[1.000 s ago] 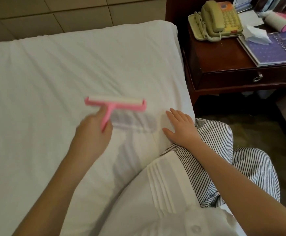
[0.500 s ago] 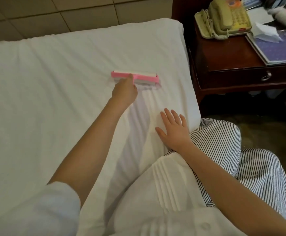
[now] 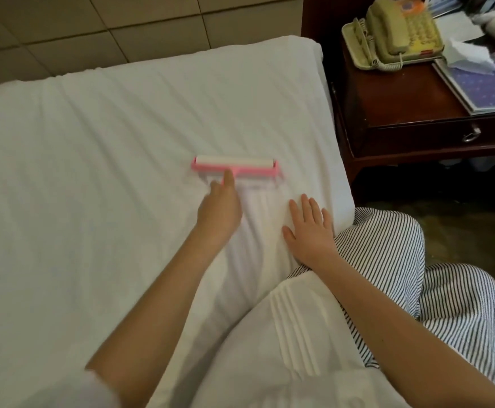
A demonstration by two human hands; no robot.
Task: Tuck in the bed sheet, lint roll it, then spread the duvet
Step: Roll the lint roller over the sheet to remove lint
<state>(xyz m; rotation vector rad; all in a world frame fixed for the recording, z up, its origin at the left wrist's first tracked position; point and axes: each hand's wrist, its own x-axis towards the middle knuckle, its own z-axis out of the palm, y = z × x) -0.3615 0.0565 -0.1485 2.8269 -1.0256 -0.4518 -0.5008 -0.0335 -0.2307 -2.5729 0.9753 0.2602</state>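
Head view, one frame.

Sheet [image 3: 108,148]: white, covers the mattress and fills the frame from 7 to 12 o'clock. Fine creases run across it, and a band of pressed folds lies between the two hands.

Roller [image 3: 236,165]: pink frame with a white roll, lying crosswise on the sheet just above frame centre. The roll touches the sheet. It sits at 12 o'clock from the left hand [image 3: 219,212].

Left hand: closed round the roller's handle, index finger stretched forward along it to the frame. The handle is mostly hidden under the hand. The image is slightly blurred here, so the other fingers cannot be told in detail.

Right hand [image 3: 311,234]: at 3 o'clock from the left hand, near the mattress's right edge. Palm down on the sheet, fingers straight and spread, holding nothing. Apart from the roller.

Surroundings: dark wood nightstand [image 3: 402,98] at 2 o'clock, just beside the bed. On it are a beige phone [image 3: 393,30], a crumpled tissue [image 3: 470,55] and a purple book [image 3: 488,86]. Striped skirt [image 3: 387,260] at 4 o'clock, against the mattress edge. Tiled wall [image 3: 122,30] at 11 o'clock, behind the bed.
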